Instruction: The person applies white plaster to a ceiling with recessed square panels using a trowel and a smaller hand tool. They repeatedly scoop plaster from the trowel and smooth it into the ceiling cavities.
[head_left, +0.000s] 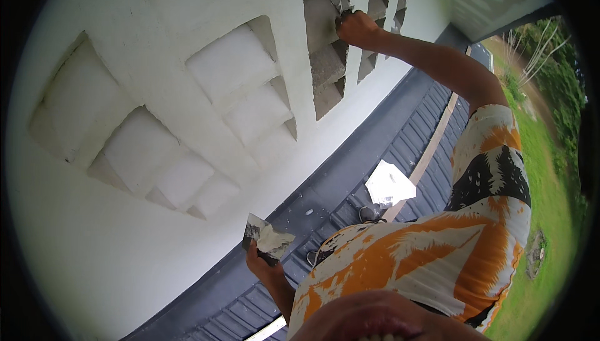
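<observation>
My right hand [357, 27] is raised to the upper part of a grey, rough-faced recess [324, 25] in the white wall, its fingers closed on a small tool [344, 11], probably a putty knife, partly hidden by the hand. Low in front of the wall, my left hand [264, 261] grips a flat metal plate [267, 236] with pale, wet-looking paste on it.
The white wall [94, 228] has several stepped recesses. Below runs a dark ribbed metal roof [425, 116] with a long wooden board [437, 132], a white angular sheet [389, 183] and my shoes [369, 214]. Grass and trees [540, 153] lie beyond the edge at right.
</observation>
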{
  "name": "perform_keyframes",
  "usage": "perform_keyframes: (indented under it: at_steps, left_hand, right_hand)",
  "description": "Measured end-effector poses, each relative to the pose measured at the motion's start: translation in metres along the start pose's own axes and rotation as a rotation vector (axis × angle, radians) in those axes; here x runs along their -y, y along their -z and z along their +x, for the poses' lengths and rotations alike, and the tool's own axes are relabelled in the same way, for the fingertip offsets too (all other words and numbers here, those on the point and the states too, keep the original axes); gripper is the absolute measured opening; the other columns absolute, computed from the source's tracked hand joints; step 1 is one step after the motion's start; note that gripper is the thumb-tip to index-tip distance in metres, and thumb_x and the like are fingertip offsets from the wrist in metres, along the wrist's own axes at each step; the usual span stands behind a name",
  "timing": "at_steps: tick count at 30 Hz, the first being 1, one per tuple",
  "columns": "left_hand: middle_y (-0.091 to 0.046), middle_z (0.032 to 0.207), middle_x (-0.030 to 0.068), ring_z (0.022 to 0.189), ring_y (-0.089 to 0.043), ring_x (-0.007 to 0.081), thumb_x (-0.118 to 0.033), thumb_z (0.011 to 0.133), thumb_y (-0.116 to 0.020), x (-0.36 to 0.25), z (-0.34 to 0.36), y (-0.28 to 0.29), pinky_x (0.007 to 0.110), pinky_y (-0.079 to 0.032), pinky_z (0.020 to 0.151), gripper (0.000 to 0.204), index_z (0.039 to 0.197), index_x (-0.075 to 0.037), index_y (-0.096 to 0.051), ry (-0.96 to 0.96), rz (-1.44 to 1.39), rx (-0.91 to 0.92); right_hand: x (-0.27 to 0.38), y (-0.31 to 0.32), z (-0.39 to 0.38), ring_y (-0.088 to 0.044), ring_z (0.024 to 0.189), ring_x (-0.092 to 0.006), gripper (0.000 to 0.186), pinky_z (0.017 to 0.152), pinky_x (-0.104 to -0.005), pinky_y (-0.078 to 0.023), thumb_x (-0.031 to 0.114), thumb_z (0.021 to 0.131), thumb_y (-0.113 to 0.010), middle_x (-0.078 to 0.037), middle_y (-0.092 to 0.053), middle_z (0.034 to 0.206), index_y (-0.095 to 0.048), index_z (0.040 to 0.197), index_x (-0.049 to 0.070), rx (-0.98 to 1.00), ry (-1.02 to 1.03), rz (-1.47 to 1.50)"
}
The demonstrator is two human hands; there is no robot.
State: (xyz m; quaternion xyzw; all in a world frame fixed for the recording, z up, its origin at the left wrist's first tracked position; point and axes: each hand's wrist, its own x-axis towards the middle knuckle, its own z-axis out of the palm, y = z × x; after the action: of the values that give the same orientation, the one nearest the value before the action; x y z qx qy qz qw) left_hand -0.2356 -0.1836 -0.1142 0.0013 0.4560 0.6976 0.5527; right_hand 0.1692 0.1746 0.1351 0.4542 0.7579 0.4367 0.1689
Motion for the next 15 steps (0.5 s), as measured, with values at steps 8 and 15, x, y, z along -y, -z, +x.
perform_keyframes:
  at_steps: [8, 15]
  left_hand:
    - [-0.065, 0.105, 0.017, 0.092, -0.068, 0.0294, -0.015, 0.092, -0.053, 0.028, -0.009, -0.039, 0.041, -0.057, 0.077, 0.031, 0.114, 0.007, -0.055, -0.022, -0.046, 0.08]
    - [-0.065, 0.103, 0.0168, 0.088, -0.069, 0.0288, -0.016, 0.092, -0.054, 0.046, -0.031, -0.072, 0.04, -0.057, 0.075, 0.031, 0.113, 0.006, -0.056, -0.025, -0.01, 0.079]
  right_hand:
    - [0.002, -0.001, -0.017, -0.07, 0.069, -0.0247, 0.024, 0.058, -0.0361, -0.055, 0.01, 0.084, -0.057, -0.013, -0.068, 0.083, -0.059, 0.104, -0.003, -0.478, -0.43, 0.343]
    - [-0.016, -0.015, 0.006, -0.065, 0.064, -0.0167, 0.03, 0.053, -0.03, -0.047, 0.014, 0.077, -0.061, -0.009, -0.07, 0.082, -0.069, 0.102, -0.001, -0.464, -0.243, -0.106]
